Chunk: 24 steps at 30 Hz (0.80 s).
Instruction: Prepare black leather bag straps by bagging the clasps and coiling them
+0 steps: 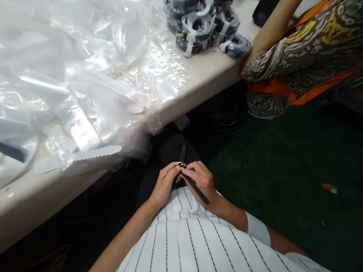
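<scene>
A thin black belt [196,187] with a gold buckle [182,164] is held in front of my striped shirt. My left hand [166,184] pinches the belt by the left side of the buckle. Around the strap just right of the buckle, my right hand [202,181] has its fingers closed. One strap end slants down over the right hand, and another part runs up from the buckle over my dark trousers. The fingertips partly hide where the strap meets the buckle.
Clear plastic bags [93,71] cover much of the pale table [210,75]. Coiled, wrapped black belts [195,32] are stacked at its far edge. Another person's arm and patterned sleeve [283,56] are at the upper right. An orange object [329,188] lies on the green floor.
</scene>
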Available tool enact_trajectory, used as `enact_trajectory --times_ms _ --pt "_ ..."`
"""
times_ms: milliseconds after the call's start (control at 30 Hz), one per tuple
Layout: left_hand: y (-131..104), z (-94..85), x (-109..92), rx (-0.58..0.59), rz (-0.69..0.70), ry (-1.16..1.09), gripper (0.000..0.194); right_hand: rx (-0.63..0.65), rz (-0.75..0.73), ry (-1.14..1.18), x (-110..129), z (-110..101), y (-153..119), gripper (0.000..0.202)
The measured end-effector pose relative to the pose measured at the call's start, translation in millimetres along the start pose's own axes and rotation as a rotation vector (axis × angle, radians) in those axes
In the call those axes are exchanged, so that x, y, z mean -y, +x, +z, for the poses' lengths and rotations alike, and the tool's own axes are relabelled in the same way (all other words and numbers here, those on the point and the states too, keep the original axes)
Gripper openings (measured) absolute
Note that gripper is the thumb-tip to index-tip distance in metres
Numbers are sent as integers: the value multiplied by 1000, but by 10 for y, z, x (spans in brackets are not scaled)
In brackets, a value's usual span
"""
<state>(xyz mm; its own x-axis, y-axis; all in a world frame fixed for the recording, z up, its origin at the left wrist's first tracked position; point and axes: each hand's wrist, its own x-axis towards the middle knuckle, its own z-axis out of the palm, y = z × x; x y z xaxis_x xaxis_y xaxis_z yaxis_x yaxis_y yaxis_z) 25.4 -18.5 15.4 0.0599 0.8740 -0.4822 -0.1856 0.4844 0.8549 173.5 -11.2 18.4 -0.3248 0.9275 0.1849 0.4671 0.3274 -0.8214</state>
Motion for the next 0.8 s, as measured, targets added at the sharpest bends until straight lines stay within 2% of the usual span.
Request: enact_trajectory --times_ms 67,133,200,267,333,400,467,567,667,733,800 --pt "21 -51 -34 -4 -12 -13 24 80 -49 -70 0 -18 2 35" --pt "30 -125 -117 9 -33 27 25 107 -74 -14 -4 -62 25 42" --pt "19 -212 -240 90 -19 96 27 48 -80 54 -12 -124 87 45" --pt "-15 -287 -368 232 25 184 28 17 -103 51 -22 -180 188 43" --pt "-63 -328 -457 360 64 254 28 135 -166 23 -39 -212 301 40" --pt "-106 -341 -486 416 65 296 32 258 -211 13 -88 -222 388 32" --pt "-131 -355 -466 388 38 310 39 248 -196 -37 -192 -232 425 30" --pt "-137 -438 -401 309 7 326 41 104 -103 -205 -423 -283 382 33" --pt "-141 -577 -350 273 -28 368 39 56 20 -312 -585 -342 289 22" --pt "-155 -651 -333 268 -75 362 39 83 49 -246 -574 -355 244 21" --pt "-170 -688 -326 283 -97 335 37 153 32 -68 -470 -351 229 29"
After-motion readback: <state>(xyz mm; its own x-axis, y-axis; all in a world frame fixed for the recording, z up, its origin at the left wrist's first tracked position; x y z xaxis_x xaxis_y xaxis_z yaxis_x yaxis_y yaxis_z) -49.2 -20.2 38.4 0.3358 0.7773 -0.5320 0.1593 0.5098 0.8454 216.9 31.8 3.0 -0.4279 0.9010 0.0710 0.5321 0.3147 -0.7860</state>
